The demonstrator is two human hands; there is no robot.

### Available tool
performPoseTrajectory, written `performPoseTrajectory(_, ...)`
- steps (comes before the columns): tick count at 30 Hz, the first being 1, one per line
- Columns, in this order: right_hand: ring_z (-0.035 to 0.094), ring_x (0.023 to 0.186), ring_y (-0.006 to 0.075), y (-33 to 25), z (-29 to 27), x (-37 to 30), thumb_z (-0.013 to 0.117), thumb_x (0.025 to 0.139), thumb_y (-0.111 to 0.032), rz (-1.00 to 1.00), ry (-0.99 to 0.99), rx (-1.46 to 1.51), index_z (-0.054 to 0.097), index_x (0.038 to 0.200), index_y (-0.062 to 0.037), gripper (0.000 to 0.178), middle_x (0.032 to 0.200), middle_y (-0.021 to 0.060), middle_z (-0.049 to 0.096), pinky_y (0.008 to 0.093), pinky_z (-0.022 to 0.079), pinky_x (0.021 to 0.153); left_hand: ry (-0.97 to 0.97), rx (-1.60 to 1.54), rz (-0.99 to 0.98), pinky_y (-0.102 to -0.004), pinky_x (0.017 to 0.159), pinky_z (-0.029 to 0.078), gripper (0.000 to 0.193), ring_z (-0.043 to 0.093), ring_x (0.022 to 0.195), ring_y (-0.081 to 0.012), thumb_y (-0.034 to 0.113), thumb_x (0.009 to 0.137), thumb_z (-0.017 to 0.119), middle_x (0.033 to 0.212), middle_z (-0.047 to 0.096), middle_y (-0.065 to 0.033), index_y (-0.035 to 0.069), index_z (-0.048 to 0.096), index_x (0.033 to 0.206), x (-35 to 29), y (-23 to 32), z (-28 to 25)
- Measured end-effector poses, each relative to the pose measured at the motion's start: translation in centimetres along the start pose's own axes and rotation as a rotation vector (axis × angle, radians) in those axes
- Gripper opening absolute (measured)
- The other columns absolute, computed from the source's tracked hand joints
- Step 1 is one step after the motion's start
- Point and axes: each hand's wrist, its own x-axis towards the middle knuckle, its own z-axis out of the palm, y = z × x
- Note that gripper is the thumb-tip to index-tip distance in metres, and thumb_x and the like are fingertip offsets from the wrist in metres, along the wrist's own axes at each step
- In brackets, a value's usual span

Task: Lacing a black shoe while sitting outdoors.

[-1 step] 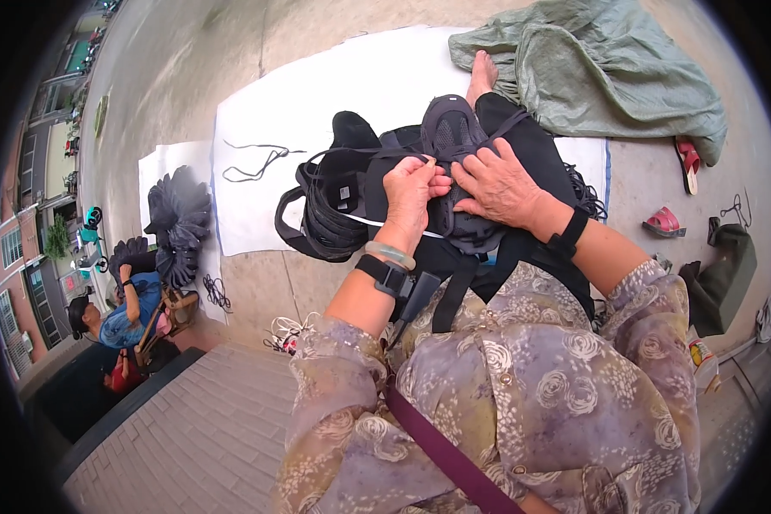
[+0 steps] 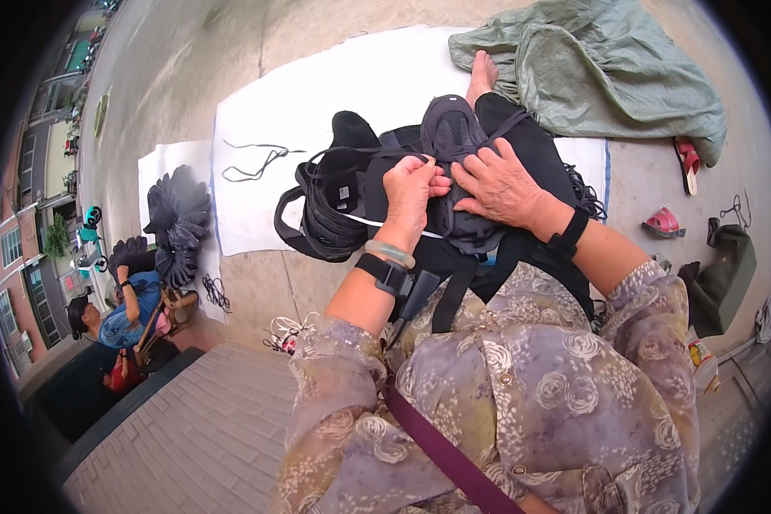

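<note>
A dark grey shoe upper (image 2: 451,127) lies across my lap, its toe pointing away from me. My left hand (image 2: 411,193) is closed in a pinch at its lacing, with a dark shoelace (image 2: 360,152) running out to the left from the fingertips. My right hand (image 2: 501,187) grips the upper from the right, fingers bent over its middle. Beside my left wrist lies a stack of black shoe uppers (image 2: 332,231). A white cord (image 2: 368,223) passes under that wrist. Exactly where the lace enters the upper is hidden by my fingers.
A white sheet (image 2: 283,103) covers the ground ahead, with a loose dark lace (image 2: 257,164) on it. More laces (image 2: 584,190) bunch at my right thigh. Grey-green cloth (image 2: 608,77) and red sandals (image 2: 664,223) lie right. A co-worker (image 2: 133,308) sits left beside fanned black uppers (image 2: 178,224).
</note>
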Motion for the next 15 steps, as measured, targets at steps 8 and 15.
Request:
performPoseTrajectory(8, 0.048, 0.08, 0.0192, 0.5, 0.3, 0.2, 0.067, 0.068, -0.046, 0.08, -0.012, 0.087, 0.053, 0.096, -0.0083, 0.048, 0.08, 0.0038, 0.046, 0.0367, 0.033, 0.078, 0.038, 0.383, 0.221, -0.0205, 0.042, 0.045, 0.017, 0.054, 0.048, -0.0084, 0.007, 0.085, 0.056, 0.063, 0.056, -0.0043, 0.002, 0.053, 0.07, 0.6, -0.1, 0.3)
performPoseTrajectory(15, 0.05, 0.081, 0.0195, 0.4, 0.5, 0.0, 0.069, 0.067, -0.043, 0.112, 0.007, 0.121, 0.053, 0.095, -0.0082, 0.048, 0.082, 0.004, 0.047, 0.0364, 0.034, 0.078, 0.094, 0.477, 0.263, -0.0191, 0.04, 0.04, 0.019, 0.051, 0.047, -0.0048, 0.009, 0.086, 0.057, 0.059, 0.053, -0.0001, 0.003, 0.052, 0.068, 1.4, -0.9, 0.3)
